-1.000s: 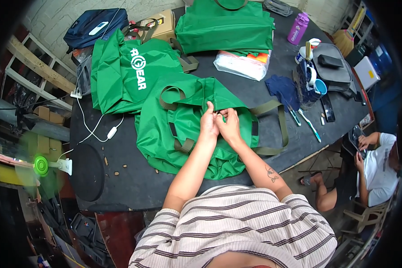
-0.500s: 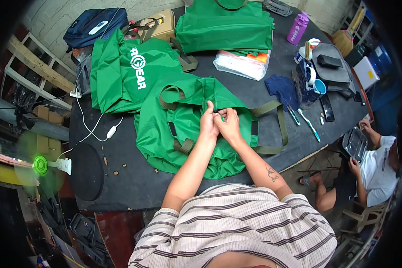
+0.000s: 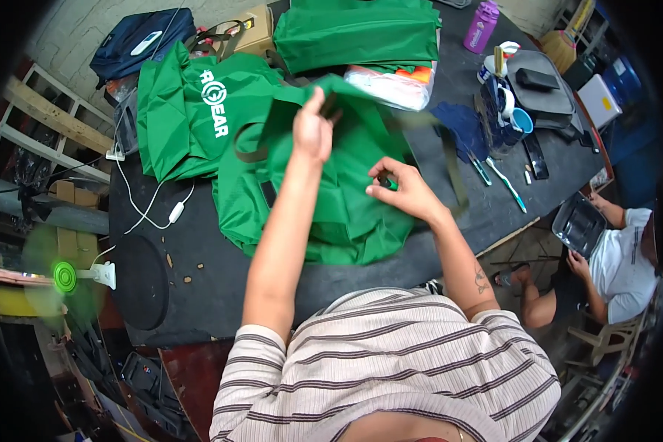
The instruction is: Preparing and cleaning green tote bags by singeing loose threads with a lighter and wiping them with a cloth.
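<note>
Green bag [image 3: 346, 221] lies rumpled on the black table [image 3: 214, 306], centre of the frame, its upper edge standing up, one olive strap [image 3: 453, 166] blurred at its right. Left hand [image 3: 313, 136], thumb up, is at that raised edge; from where I stand, cannot tell whether its fingers grip the cloth. Right hand [image 3: 405, 190], right of centre, fingers curled round a small green-and-black thing [image 3: 391, 184], kind unclear. Second green bag [image 3: 169, 110], upper left. Purple bottle [image 3: 481, 27], top right. Seated co-worker [image 3: 626, 258] holds a black tray [image 3: 580, 223], far right.
</note>
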{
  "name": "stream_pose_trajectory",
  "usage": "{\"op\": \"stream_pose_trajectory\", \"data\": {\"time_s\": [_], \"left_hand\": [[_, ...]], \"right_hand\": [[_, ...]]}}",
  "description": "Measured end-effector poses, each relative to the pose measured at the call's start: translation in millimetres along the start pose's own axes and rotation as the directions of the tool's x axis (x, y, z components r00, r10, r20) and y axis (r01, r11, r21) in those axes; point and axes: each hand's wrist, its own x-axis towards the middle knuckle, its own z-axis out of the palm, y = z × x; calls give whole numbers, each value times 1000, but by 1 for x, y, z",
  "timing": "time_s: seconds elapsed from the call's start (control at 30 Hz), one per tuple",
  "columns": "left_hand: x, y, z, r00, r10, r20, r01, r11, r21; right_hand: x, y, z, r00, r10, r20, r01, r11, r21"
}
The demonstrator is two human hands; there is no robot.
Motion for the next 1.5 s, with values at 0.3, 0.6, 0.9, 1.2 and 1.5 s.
{"op": "stream_pose_trajectory", "data": {"time_s": [0.3,0.6,0.9,1.2,1.5], "left_hand": [[16,27,-3,953,-283,109,114,668,736],[-81,-42,-18,894,-393,213,83,614,785],[-75,-35,-1,857,-378,350,219,882,418],[-74,-36,10,810,-462,360,267,838,475],[-86,-39,28,688,-648,328,303,667,681]], "right_hand": [[-11,-1,-11,992,-126,-26,98,870,-483],[-21,13,25,704,-455,-546,-14,760,-650],[-42,-20,41,902,-136,-410,-62,899,-434],[-27,-31,24,940,39,-338,-259,725,-638],[-46,-33,-14,975,-150,-166,23,804,-594]]}}
